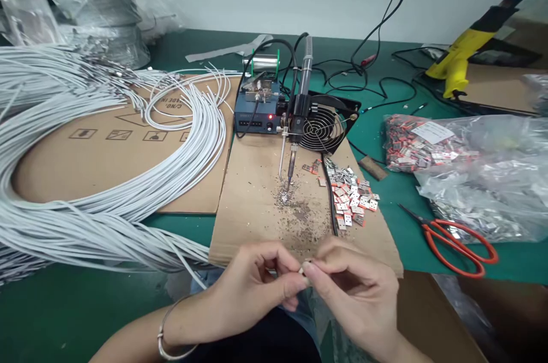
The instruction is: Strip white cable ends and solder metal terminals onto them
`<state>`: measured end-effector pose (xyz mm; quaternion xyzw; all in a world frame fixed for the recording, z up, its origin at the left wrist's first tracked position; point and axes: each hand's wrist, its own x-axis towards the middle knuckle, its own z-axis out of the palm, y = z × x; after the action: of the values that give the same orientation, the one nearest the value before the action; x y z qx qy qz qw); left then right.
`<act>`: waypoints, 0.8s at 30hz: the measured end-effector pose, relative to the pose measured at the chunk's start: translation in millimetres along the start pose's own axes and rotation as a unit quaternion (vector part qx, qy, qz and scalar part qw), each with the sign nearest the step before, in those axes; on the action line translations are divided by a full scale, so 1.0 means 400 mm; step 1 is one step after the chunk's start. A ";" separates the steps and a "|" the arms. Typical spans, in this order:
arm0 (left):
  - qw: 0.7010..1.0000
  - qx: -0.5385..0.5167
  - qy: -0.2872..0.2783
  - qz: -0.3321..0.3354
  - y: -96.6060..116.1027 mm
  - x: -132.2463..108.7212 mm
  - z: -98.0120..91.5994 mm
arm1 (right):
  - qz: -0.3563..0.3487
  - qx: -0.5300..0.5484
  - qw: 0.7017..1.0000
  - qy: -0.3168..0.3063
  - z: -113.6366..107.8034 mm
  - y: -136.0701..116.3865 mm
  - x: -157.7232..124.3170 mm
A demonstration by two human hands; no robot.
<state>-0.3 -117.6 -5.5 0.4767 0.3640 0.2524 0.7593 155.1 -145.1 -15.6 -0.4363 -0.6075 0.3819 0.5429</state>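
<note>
My left hand [252, 286] and my right hand [355, 289] meet at the near edge of the table, fingertips pinched together on a small pale part [305, 267] between them. A thin white cable [190, 269] runs from the big bundle toward my left hand. Beyond my hands lies a cardboard sheet [252, 203] with solder splatter under the tip of a mounted soldering iron [295, 140]. A heap of small metal-and-orange connectors [351, 194] lies right of the iron.
A blue soldering station [257, 109] with a solder spool and a black fan [325, 123] stand behind the iron. Coiled white cables [85, 180] fill the left. Red scissors [458, 240] and plastic bags of parts [471, 169] lie at the right. A yellow tool [458, 63] rests far right.
</note>
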 end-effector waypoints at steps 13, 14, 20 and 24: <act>0.999 0.018 -0.032 -0.003 0.031 -0.003 -0.033 | 0.114 0.023 0.990 -0.078 -0.065 -0.002 0.055; 0.998 0.041 -0.046 -0.006 0.038 -0.003 -0.034 | 0.114 0.009 0.986 -0.120 -0.061 -0.008 0.060; 0.983 0.159 -0.085 -0.026 0.058 -0.006 -0.042 | 0.031 -0.114 0.962 -0.247 -0.066 -0.042 0.091; 0.977 0.184 -0.101 -0.031 0.055 -0.006 -0.047 | 0.022 -0.167 0.944 -0.282 -0.081 -0.060 0.089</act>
<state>-17.3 -100.2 10.0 0.6200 0.3404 0.1078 0.6987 183.5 -119.6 22.6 -0.4082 -0.7813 0.3943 0.2600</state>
